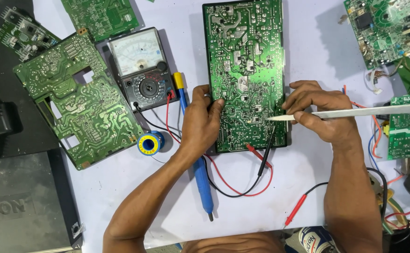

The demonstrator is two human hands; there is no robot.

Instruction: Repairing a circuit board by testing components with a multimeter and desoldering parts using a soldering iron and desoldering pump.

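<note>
Bare white table [308, 61] lies right of the circuit board [245, 70]; multimeter [142, 65] crowds its left.

Both forearms bare, extended forward from bottom edge, converging slightly. Left hand [204, 119] laid palm down, wrist straight, fingers curled, thumb stretched right, ring worn on one finger. Right hand [318, 112] turned inward, wrist bent left, fingers [303, 100] pinched together in pen-like grip, knuckles raised, thumb tucked beneath.
</note>
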